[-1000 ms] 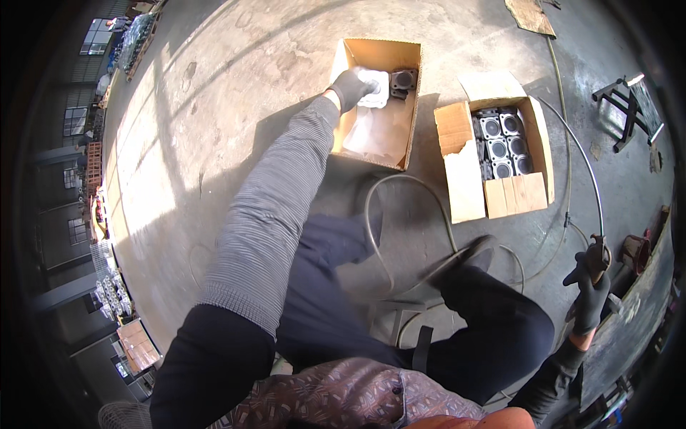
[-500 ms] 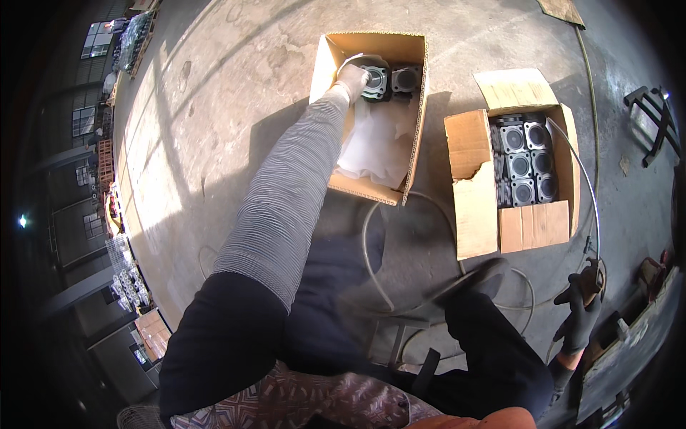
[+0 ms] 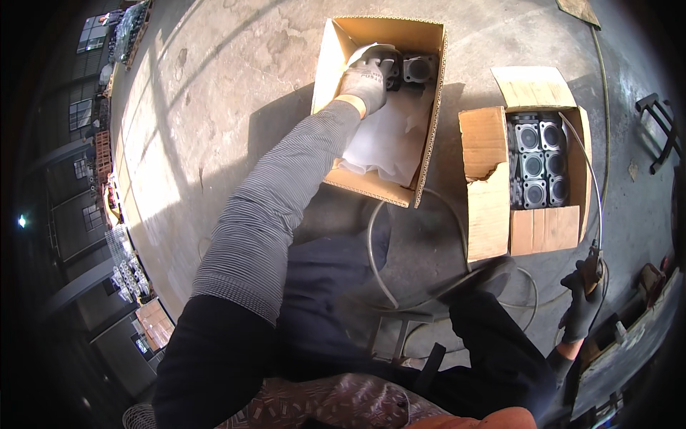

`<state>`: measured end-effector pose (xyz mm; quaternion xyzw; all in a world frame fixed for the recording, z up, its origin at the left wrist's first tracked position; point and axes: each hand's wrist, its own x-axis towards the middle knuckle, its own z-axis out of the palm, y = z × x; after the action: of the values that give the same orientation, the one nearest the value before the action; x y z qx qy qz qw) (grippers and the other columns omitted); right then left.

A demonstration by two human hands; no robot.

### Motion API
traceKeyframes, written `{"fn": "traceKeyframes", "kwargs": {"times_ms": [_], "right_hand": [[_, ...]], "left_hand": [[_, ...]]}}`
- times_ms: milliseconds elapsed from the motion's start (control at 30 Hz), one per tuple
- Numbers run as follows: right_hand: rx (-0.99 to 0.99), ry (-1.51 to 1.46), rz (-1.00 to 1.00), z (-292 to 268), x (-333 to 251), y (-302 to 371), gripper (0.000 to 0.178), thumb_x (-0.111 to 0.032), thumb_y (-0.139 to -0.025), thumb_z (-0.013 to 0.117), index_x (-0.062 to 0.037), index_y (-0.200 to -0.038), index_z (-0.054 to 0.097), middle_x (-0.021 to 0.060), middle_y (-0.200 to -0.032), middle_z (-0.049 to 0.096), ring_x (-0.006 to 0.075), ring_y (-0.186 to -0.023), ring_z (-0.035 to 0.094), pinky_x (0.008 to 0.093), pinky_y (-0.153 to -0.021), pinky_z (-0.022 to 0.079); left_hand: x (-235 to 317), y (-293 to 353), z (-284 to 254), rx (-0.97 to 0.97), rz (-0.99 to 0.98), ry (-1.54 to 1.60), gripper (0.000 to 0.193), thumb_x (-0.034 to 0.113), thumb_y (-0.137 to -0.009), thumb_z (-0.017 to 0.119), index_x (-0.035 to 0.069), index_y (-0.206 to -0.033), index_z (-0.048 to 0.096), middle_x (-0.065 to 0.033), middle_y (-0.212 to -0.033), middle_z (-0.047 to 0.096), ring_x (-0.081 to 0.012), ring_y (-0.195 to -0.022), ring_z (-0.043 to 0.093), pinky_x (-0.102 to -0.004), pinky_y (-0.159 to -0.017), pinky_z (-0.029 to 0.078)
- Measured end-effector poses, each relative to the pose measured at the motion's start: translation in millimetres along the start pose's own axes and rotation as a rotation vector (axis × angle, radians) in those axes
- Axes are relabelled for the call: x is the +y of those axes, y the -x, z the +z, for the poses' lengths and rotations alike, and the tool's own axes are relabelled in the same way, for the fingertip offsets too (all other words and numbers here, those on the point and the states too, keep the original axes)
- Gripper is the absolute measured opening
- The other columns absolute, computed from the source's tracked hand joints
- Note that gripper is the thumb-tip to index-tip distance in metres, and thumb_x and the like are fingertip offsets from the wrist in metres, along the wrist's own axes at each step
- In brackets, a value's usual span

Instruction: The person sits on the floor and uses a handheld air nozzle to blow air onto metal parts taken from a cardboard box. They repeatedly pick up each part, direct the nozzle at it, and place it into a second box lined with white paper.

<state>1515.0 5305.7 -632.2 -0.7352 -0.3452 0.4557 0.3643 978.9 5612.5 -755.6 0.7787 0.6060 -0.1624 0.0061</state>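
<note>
My left hand (image 3: pixel 364 80), in a pale grey glove, reaches into the far end of an open cardboard box (image 3: pixel 431 121). It grips a dark metal cylinder block (image 3: pixel 389 61); the fingertips are mostly hidden. A second cylinder block (image 3: pixel 418 68) with a square flange stands right beside it. White sheet wrapping (image 3: pixel 384 139) covers the nearer part of this box. At the lower right my right hand (image 3: pixel 582 309), in a dark glove, is closed around an air blow gun (image 3: pixel 592 270). Its long thin tube (image 3: pixel 599 196) runs up to the other box.
A second open carton (image 3: pixel 486 189), flaps spread, holds several cylinder blocks (image 3: pixel 532 166) in rows. A hose (image 3: pixel 371 243) loops across the concrete floor near my legs. A black metal frame (image 3: pixel 661 129) stands at far right, and a bench-like surface (image 3: pixel 629 343) lies beside my right hand.
My left hand has turned over the cylinder block, its back now facing up and hiding more of the block. The view has shifted slightly; my right hand still holds the air gun.
</note>
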Motion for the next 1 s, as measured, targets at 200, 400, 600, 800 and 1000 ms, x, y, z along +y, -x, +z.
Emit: {"fn": "traceKeyframes", "kwargs": {"times_ms": [200, 400, 600, 800, 1000], "right_hand": [[-0.065, 0.03, 0.0, 15.8, -4.7, -1.4, 0.042, 0.007, -0.094, 0.061, 0.0071, -0.137, 0.06, 0.0118, -0.116, 0.068, 0.0171, -0.084, 0.065, 0.0317, -0.076, 0.054], [-0.042, 0.043, 0.007, 20.2, -5.2, 0.4, 0.043, 0.006, -0.094, 0.062, 0.0079, -0.137, 0.06, 0.0128, -0.116, 0.068, 0.0173, -0.084, 0.066, 0.0314, -0.077, 0.054], [-0.043, 0.057, 0.007, 21.9, -3.0, -1.0, 0.041, 0.006, -0.093, 0.063, 0.0082, -0.134, 0.061, 0.0122, -0.115, 0.068, 0.0167, -0.083, 0.066, 0.0312, -0.076, 0.054], [-0.073, 0.055, 0.046, 19.5, 0.5, -0.6, 0.041, 0.005, -0.094, 0.063, 0.0078, -0.135, 0.06, 0.0104, -0.111, 0.068, 0.0154, -0.083, 0.066, 0.0296, -0.075, 0.054], [-0.087, -0.004, 0.041, 18.0, 2.9, 1.8, 0.04, 0.004, -0.093, 0.063, 0.0078, -0.133, 0.06, 0.0105, -0.109, 0.068, 0.0161, -0.083, 0.066, 0.0299, -0.076, 0.055]], "left_hand": [[-5.9, 2.7, 12.5, -0.124, -0.02, 0.135, 0.063, 0.013, -0.088, 0.073, 0.011, -0.146, 0.048, -0.0199, -0.135, 0.061, -0.0354, -0.115, 0.069, -0.0467, -0.093, 0.058], [-16.7, -3.4, 21.1, 0.034, 0.04, 0.231, 0.047, 0.014, -0.094, 0.066, 0.013, -0.14, 0.056, -0.0173, -0.131, 0.065, -0.0352, -0.118, 0.067, -0.0452, -0.095, 0.057], [-15.6, 3.6, 12.8, -0.006, -0.044, 0.418, 0.034, 0.015, -0.103, 0.048, 0.012, -0.134, 0.062, -0.0168, -0.128, 0.069, -0.0368, -0.118, 0.067, -0.0448, -0.097, 0.056], [-6.6, -1.1, 6.0, -0.048, -0.22, 0.324, 0.035, 0.019, -0.103, 0.044, 0.006, -0.126, 0.068, -0.0217, -0.128, 0.069, -0.0387, -0.117, 0.068, -0.0463, -0.097, 0.055], [-6.1, -19.3, 30.0, -0.053, -0.222, 0.432, 0.029, 0.013, -0.1, 0.055, 0.004, -0.122, 0.072, -0.022, -0.122, 0.072, -0.0375, -0.116, 0.068, -0.0441, -0.099, 0.055]]}}
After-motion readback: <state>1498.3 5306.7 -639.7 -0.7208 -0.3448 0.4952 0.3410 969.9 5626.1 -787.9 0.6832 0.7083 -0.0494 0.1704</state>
